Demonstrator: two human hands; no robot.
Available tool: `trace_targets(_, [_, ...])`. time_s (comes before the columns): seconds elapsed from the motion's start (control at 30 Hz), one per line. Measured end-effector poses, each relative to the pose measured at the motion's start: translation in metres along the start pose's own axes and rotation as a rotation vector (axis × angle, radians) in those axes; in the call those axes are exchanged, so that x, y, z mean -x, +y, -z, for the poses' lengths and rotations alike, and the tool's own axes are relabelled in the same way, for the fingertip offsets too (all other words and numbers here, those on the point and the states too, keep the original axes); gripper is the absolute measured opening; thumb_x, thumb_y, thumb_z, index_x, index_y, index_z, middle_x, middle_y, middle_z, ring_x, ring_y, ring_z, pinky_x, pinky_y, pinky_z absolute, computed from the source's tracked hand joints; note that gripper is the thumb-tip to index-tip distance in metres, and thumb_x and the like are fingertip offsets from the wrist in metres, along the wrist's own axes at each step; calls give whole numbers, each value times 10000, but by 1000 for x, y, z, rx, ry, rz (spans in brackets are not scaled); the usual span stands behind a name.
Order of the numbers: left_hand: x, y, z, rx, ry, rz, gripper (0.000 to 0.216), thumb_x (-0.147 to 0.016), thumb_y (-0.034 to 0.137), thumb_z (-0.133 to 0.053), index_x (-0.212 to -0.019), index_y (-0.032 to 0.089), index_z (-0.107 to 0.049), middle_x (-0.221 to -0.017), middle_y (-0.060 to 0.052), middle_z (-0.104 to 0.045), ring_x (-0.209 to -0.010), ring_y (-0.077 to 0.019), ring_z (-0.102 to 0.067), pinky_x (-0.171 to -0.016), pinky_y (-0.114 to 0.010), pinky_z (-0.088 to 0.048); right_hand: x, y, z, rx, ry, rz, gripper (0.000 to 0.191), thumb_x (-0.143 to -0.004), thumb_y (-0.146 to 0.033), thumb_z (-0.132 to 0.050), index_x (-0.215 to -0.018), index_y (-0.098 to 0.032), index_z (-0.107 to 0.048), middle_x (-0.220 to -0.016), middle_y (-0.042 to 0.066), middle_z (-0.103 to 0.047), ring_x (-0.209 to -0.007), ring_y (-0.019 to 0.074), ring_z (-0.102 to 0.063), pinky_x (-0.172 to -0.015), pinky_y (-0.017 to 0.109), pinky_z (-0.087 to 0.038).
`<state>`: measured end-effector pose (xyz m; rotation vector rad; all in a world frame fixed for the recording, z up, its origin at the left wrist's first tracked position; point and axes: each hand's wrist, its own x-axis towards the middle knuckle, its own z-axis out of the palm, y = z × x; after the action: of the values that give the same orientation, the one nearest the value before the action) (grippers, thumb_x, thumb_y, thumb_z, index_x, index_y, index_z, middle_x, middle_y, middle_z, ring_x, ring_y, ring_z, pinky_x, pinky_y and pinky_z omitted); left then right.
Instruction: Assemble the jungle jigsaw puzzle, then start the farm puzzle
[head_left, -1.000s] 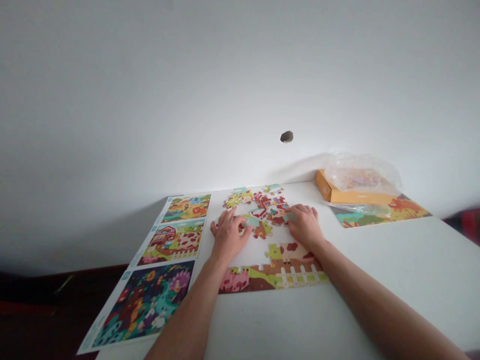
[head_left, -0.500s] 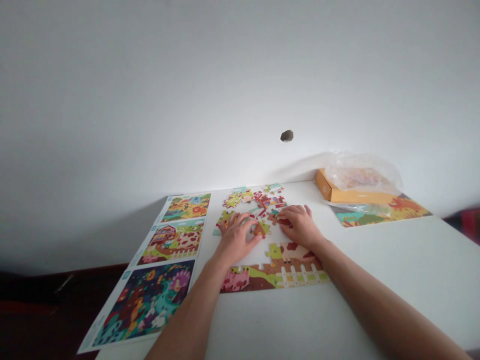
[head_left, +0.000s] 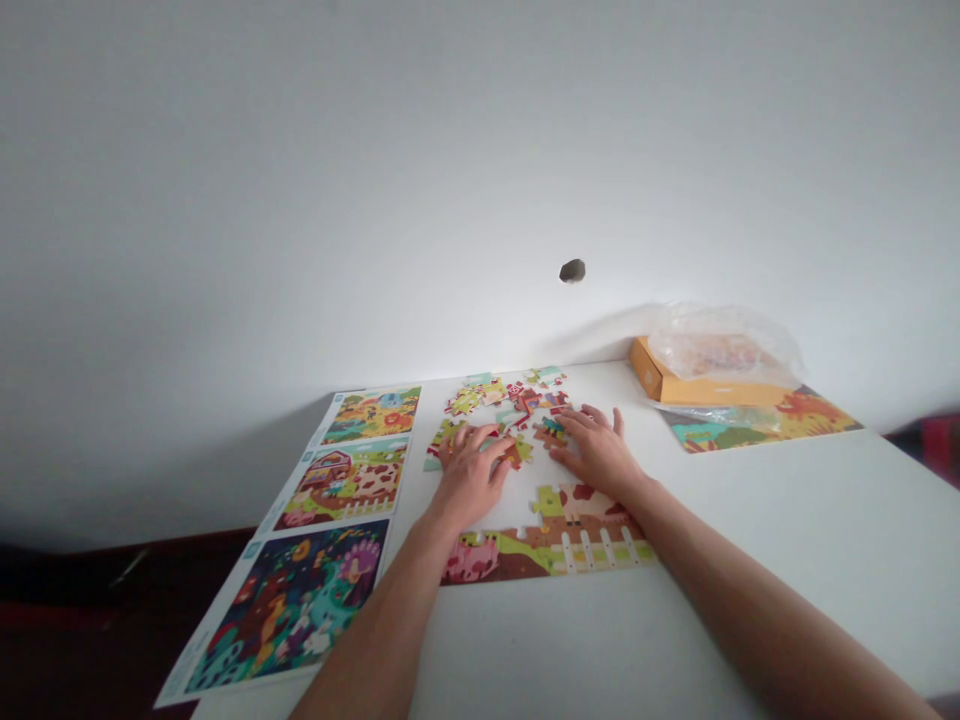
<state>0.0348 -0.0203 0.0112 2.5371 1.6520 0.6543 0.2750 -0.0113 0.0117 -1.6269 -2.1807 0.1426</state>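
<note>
Loose jigsaw pieces [head_left: 517, 400] lie scattered near the far edge of a white table [head_left: 750, 560]. My left hand [head_left: 469, 470] rests flat on the left part of that pile, fingers spread over a few pieces. My right hand [head_left: 596, 450] lies flat beside it on the right part of the pile, fingers stretched out. Neither hand lifts a piece. Nearer to me, a joined strip of puzzle [head_left: 547, 545] shows a white fence, a pink pig and green ground.
A printed sheet [head_left: 315, 530] with three sample pictures lies at the left, overhanging the table edge. At the back right an orange box [head_left: 679, 385] holds a clear plastic bag [head_left: 724, 345]; a finished picture [head_left: 757, 425] lies under it. A white wall stands behind.
Both hands have slid among the loose pieces, pushing some to the left. The right hand's fingers have flattened and spread.
</note>
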Motion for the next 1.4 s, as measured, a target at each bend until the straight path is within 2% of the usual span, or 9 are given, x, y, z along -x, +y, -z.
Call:
trace_targets(0.1, [-1, -2, -1, -13, 28, 61, 334, -882, 203, -523, -1127, 348, -697, -1313, -17, -576, -1261, -294, -423, -1087, -518, -286, -1, 0, -3, 6, -12, 4, 419, -883, -404, -594, -1284, -288, -551, -1286, 75, -619, -1248, 333, -429, -1054, 705, -118])
trace_targets(0.27, [0, -1, -1, -1, -13, 12, 318, -861, 318, -600, -1159, 406, -670, -1401, 7, -524, -1297, -318, -393, -1095, -569, -250, -2, 3, -2, -5, 10, 20, 351, -907, -379, -571, -1244, -282, -573, -1227, 83, -649, -1198, 294, -474, -1074, 665, -123])
trace_targets(0.43, [-2, -6, -8, -14, 83, 152, 314, -857, 196, -557, -1089, 356, -697, -1328, -4, -589, -1278, -302, -428, -1080, -569, -285, 0, 2, 0, -81, -46, 90, 347, -893, -250, -554, -1239, -283, -572, -1246, 62, -645, -1237, 276, -457, -1086, 633, -138])
trace_targets(0.57, [-4, -10, -10, -21, 102, 182, 368, -838, 132, -522, -1098, 338, -683, -1318, 13, -610, -1300, -312, -412, -1082, -589, -266, 1, -1, 2, -118, -69, 159, 413, -859, -193, -528, -1261, -284, -560, -1332, 64, -587, -1309, 279, -399, -1079, 619, -177])
trace_targets(0.67, [-4, -7, -8, -3, 43, 136, 348, -853, 213, -540, -1149, 348, -662, -1362, 10, -581, -1325, -338, -385, -1083, -614, -238, 0, -1, 3, -67, 30, 24, 465, -838, -259, -560, -1301, -278, -529, -1392, 86, -522, -1296, 312, -399, -1069, 656, -165])
trace_targets(0.8, [-2, -2, -4, 30, -42, 81, 361, -862, 346, -567, -1217, 372, -625, -1403, 0, -544, -1346, -354, -368, -1093, -629, -206, 1, 2, 2, 18, 97, -209, 442, -840, -288, -544, -1281, -254, -543, -1311, 122, -571, -1209, 355, -461, -1043, 681, -179])
trace_targets(1.07, [-2, -2, -3, 60, -55, 60, 360, -855, 369, -591, -1214, 368, -625, -1422, 13, -525, -1342, -364, -372, -1086, -630, -220, -3, 9, 3, 47, 94, -267, 492, -829, -372, -592, -1294, -221, -540, -1182, 137, -630, -1120, 354, -513, -1045, 603, -232])
trace_targets(1.23, [-6, 2, 1, 198, 54, -1, 362, -902, 343, -552, -1257, 298, -602, -1317, -25, -616, -1284, -277, -459, -1107, -498, -297, -3, -1, 10, -131, 208, -63, 564, -820, -433, -657, -1320, -224, -502, -1209, 112, -614, -1122, 303, -514, -1005, 462, -358])
trace_targets(1.4, [-7, 10, -1, 463, 44, -28, 382, -909, 323, -563, -1284, 253, -583, -1082, -53, -723, -1067, -220, -625, -1025, -399, -418, 8, -29, 13, -310, 134, 184, 526, -850, -443, -653, -1310, -234, -506, -1215, 106, -583, -1119, 265, -535, -959, 394, -429])
